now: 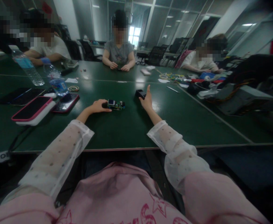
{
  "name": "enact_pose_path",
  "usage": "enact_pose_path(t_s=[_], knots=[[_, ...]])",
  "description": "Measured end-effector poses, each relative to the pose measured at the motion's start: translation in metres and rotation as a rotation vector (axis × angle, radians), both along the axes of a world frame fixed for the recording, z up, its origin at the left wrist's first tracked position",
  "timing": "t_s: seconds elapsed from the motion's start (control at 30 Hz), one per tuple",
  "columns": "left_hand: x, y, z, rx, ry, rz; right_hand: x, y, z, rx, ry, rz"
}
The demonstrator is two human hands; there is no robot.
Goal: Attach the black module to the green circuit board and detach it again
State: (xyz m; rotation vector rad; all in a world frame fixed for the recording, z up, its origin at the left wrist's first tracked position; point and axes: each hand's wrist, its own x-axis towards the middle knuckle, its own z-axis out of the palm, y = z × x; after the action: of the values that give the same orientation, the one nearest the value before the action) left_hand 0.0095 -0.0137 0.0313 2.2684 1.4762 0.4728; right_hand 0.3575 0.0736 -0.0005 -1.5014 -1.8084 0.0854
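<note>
On the left, my left hand is closed on the left end of a green circuit board, thumb along the near side. A small screen sits on the board's face, with small parts at its right end. To the right, my right hand holds a small black device with a keypad. My thumb is at its near edge and one finger points up; the other fingers are hidden behind. A gap of green table lies between the board and the device.
Phones, water bottles and a tape roll are on the left of the green table. A metal box and cables stand right. Across the table sits a person; others sit at both sides.
</note>
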Motion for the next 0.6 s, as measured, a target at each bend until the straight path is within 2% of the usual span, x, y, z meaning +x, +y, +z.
enact_pose_path(t_s=[0.1, 0.33, 0.6], knots=[[0.0000, 0.0002, 0.0000, 0.000, 0.000, 0.002, 0.0001, 0.0022, -0.0035, -0.036, 0.038, -0.076], [0.0002, -0.0014, 0.0016, -0.008, 0.007, 0.003, -0.0014, -0.0018, -0.0040, -0.034, -0.020, -0.077], [-0.0001, 0.0004, -0.0005, -0.001, 0.001, -0.001, -0.0079, -0.0015, 0.0029, -0.004, 0.117, -0.108]])
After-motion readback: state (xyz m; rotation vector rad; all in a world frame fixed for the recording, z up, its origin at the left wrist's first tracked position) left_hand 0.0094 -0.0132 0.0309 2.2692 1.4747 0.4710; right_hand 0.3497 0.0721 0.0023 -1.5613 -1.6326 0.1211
